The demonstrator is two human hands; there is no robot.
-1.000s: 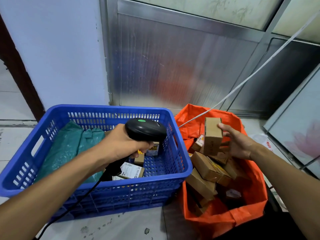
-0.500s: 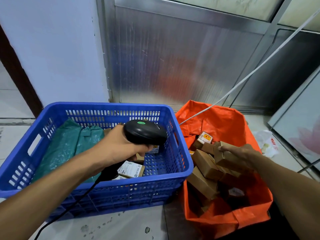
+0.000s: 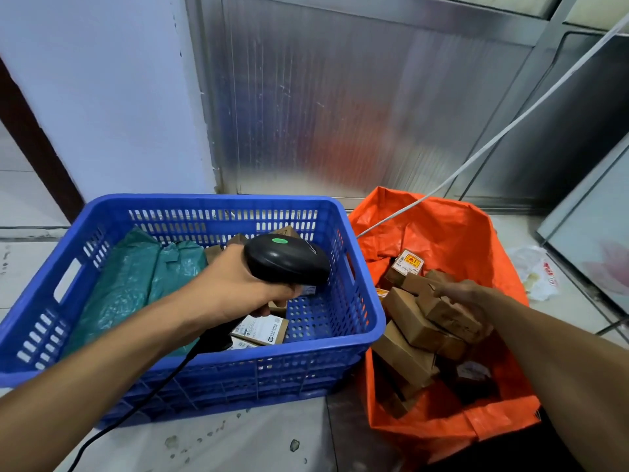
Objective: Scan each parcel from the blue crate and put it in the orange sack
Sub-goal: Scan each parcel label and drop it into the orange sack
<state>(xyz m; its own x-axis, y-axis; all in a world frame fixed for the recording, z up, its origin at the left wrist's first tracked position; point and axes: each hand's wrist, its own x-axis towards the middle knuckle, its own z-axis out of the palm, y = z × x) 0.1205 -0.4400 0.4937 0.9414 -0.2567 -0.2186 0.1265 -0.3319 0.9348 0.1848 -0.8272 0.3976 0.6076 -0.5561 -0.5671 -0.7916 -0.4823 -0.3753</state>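
Note:
My left hand (image 3: 238,287) grips a black barcode scanner (image 3: 287,262) with a green dot on top, held over the blue crate (image 3: 190,206). Green plastic mailers (image 3: 136,284) lie in the crate's left half; small labelled boxes (image 3: 260,330) sit under the scanner. My right hand (image 3: 466,296) is low inside the orange sack (image 3: 449,233), fingers curled over a brown cardboard parcel (image 3: 449,315) that rests on the pile of several brown boxes.
A white cable (image 3: 493,141) runs from the upper right down to the sack's rim. Metal panelled wall behind; a white wall and dark door frame at left. A crumpled plastic bag (image 3: 534,270) lies right of the sack. The scanner's black cord (image 3: 136,403) trails down over the crate's front.
My right hand brought the cardboard parcel from upright above the sack down onto the pile inside it. The left hand with the scanner stayed over the crate.

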